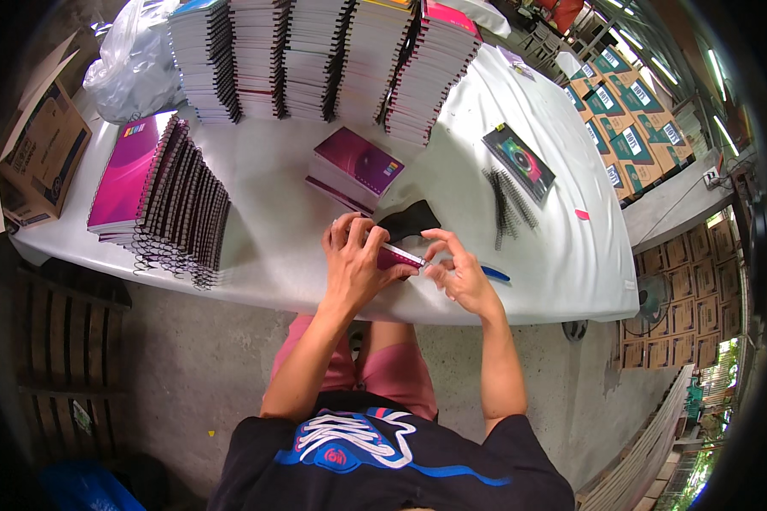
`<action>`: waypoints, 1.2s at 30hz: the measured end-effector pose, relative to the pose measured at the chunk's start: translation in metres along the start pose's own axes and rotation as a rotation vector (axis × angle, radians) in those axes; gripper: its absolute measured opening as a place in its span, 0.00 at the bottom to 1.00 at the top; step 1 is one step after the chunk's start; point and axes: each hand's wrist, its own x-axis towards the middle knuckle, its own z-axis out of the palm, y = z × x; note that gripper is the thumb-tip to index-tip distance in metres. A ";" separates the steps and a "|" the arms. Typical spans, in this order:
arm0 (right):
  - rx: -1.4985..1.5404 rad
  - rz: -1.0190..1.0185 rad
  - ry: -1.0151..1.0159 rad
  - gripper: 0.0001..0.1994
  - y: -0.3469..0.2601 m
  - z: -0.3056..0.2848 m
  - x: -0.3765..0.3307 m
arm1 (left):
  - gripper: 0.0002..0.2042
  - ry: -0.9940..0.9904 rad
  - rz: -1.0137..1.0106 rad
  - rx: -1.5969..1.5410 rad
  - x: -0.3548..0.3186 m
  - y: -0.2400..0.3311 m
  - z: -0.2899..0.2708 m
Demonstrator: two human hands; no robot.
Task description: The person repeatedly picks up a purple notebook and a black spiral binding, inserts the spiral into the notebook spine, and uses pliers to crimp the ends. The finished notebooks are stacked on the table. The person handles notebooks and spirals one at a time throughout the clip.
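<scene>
My left hand [355, 262] is wrapped round a small purple notebook [391, 255] near the table's front edge, its white page edge turned toward my right hand. At that edge, my right hand [457, 274] has its fingers bent and thumb drawn in by the notebook's corner; what it pinches is too small to make out. Just behind lies a black cloth or pouch [411, 221]. A short pile of purple notebooks [358, 162] without coils sits beyond it. Loose dark spiral coils [509, 204] lie to the right, and a blue pen-like tool [495, 273] rests beside my right hand.
Tall stacks of spiral notebooks [315, 60] line the back. A coil-bound purple pile [132, 175] stands at left, near a plastic bag [136, 72] and an open carton [47, 149]. A dark notebook with a colourful cover [520, 162] lies at right. Stacked cartons [631, 128] stand beyond.
</scene>
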 end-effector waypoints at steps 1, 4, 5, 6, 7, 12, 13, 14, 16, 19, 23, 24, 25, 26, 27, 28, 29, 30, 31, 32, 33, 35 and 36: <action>-0.036 -0.093 0.007 0.11 0.007 0.001 0.000 | 0.26 0.007 0.014 0.006 0.000 -0.001 0.001; -0.155 -0.320 -0.032 0.13 0.028 -0.003 -0.001 | 0.26 0.004 0.031 0.020 -0.002 -0.003 0.000; -0.118 -0.196 -0.144 0.13 0.029 -0.009 0.000 | 0.26 -0.008 0.027 0.018 0.001 -0.002 -0.002; -0.080 -0.073 -0.257 0.14 0.030 -0.016 0.004 | 0.26 -0.020 0.023 0.018 0.003 -0.002 -0.003; -0.042 0.051 -0.372 0.15 0.029 -0.020 0.010 | 0.25 -0.024 0.016 0.001 0.002 -0.003 -0.005; -0.445 -0.348 -0.224 0.19 0.022 -0.021 0.057 | 0.23 -0.107 0.025 -0.094 0.002 -0.011 -0.020; -0.591 -0.368 -0.196 0.20 0.033 -0.014 0.065 | 0.22 -0.140 0.005 -0.102 0.001 -0.012 -0.026; -0.739 -0.380 -0.163 0.20 0.045 -0.010 0.073 | 0.22 -0.148 0.005 -0.103 0.001 -0.012 -0.030; -0.553 -0.471 -0.017 0.22 0.073 -0.013 0.084 | 0.22 -0.167 0.005 -0.115 0.002 -0.011 -0.035; 0.119 -0.161 0.052 0.13 0.075 -0.004 0.078 | 0.23 -0.095 0.025 -0.106 -0.005 -0.014 -0.038; 0.715 -0.346 -0.394 0.10 0.051 0.000 0.037 | 0.24 -0.087 0.046 -0.131 -0.012 -0.021 -0.032; 0.341 -0.315 -0.338 0.10 0.035 0.008 0.031 | 0.24 -0.096 0.061 -0.141 -0.011 -0.021 -0.032; 0.209 -0.293 -0.265 0.11 0.037 0.012 0.032 | 0.24 -0.107 0.055 -0.136 -0.011 -0.020 -0.032; 0.066 -0.273 -0.193 0.12 0.039 0.011 0.036 | 0.24 -0.108 0.053 -0.135 -0.008 -0.019 -0.032; 0.235 -0.339 -0.230 0.12 0.039 0.007 0.035 | 0.24 -0.108 0.049 -0.132 -0.006 -0.018 -0.031; 0.404 -0.406 -0.270 0.12 0.040 0.003 0.034 | 0.24 -0.112 0.062 -0.142 -0.003 -0.017 -0.031; 0.581 -0.465 -0.316 0.12 0.039 0.002 0.033 | 0.24 -0.120 0.066 -0.147 -0.004 -0.017 -0.030; 0.367 -0.434 -0.280 0.12 0.037 0.003 0.034 | 0.24 -0.128 0.070 -0.151 -0.004 -0.016 -0.030; 0.153 -0.400 -0.243 0.12 0.033 0.004 0.037 | 0.24 -0.129 0.063 -0.155 -0.004 -0.016 -0.031; -0.061 -0.368 -0.201 0.12 0.029 0.005 0.040 | 0.24 -0.129 0.061 -0.160 0.000 -0.016 -0.031; -0.154 -0.294 -0.100 0.13 0.027 0.006 0.043 | 0.24 -0.129 0.060 -0.166 0.002 -0.016 -0.032; 0.261 -0.389 -0.185 0.13 0.021 0.011 0.035 | 0.24 -0.126 0.074 -0.170 -0.001 -0.018 -0.032; 0.471 -0.430 -0.230 0.14 0.015 0.013 0.032 | 0.24 -0.124 0.078 -0.171 -0.002 -0.019 -0.032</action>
